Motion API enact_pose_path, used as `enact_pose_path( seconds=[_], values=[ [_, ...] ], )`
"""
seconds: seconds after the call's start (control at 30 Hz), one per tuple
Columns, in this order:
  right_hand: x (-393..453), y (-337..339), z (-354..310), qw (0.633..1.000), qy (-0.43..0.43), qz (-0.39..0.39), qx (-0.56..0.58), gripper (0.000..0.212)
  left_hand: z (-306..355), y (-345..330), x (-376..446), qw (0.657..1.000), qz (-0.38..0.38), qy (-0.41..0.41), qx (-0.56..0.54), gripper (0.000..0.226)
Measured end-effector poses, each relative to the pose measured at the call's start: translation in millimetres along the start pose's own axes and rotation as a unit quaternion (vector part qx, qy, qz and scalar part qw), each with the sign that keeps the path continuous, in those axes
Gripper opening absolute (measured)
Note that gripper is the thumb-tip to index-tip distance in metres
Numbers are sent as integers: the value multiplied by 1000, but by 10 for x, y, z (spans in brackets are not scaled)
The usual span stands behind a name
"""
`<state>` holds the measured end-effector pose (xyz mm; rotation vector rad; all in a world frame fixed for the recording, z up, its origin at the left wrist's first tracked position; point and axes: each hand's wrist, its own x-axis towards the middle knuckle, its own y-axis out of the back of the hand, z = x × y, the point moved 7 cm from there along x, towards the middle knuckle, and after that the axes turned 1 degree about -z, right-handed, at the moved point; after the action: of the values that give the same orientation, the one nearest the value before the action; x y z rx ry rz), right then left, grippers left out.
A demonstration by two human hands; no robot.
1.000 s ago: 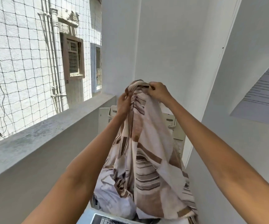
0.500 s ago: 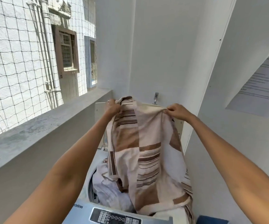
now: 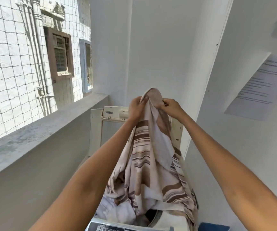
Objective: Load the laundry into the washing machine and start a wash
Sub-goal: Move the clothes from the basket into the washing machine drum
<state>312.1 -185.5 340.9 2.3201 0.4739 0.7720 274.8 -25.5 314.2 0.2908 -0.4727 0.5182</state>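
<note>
A large cream sheet with brown stripes and patches (image 3: 149, 157) hangs from both my hands over the top-loading washing machine (image 3: 166, 220). My left hand (image 3: 137, 107) grips its top edge, and my right hand (image 3: 171, 106) pinches the same edge close beside it. The lower part of the sheet falls into the machine's drum and drapes over its right rim. White laundry (image 3: 117, 209) lies bunched in the drum at the left. The machine's raised lid (image 3: 111, 130) stands behind the sheet. The control panel (image 3: 117, 228) shows at the bottom edge.
A low concrete parapet (image 3: 42, 130) runs along the left, with wire netting (image 3: 14, 64) above it. White walls close in behind and on the right, where a printed notice (image 3: 257, 87) hangs. Something blue (image 3: 214, 226) sits beside the machine at the bottom right.
My hands were together high up, spread apart with the sheet stretched wide, and have now come back together at its top edge. The sheet hangs narrower and bunched.
</note>
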Motion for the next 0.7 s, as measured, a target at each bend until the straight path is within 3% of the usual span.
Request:
enact_pose_path(
  seconds=[0.07,0.13,0.2,0.3,0.4,0.5,0.6,0.7],
  values=[
    [-192,-173,368,995,-30,-85,-32,20,-30,59,10,999,35,10,2,34],
    [-412,-347,807,977,-74,-171,-105,22,-54,157,-4,997,69,20,0,36],
    [-598,-407,1139,953,-117,-210,-182,31,-87,278,-22,995,94,26,0,36],
    [-573,-174,1238,953,-141,-136,-229,45,-258,473,-24,991,109,58,54,39],
    [-370,211,871,976,-120,-11,-182,35,-463,635,-8,976,84,133,153,39],
    [-82,502,214,989,-44,92,-110,39,-352,601,24,976,65,100,182,44],
    [220,550,-509,987,34,114,-105,46,47,361,31,998,26,-24,58,43],
    [393,473,-1004,981,85,145,-96,47,271,74,16,996,-72,-23,-46,32]
  ],
)
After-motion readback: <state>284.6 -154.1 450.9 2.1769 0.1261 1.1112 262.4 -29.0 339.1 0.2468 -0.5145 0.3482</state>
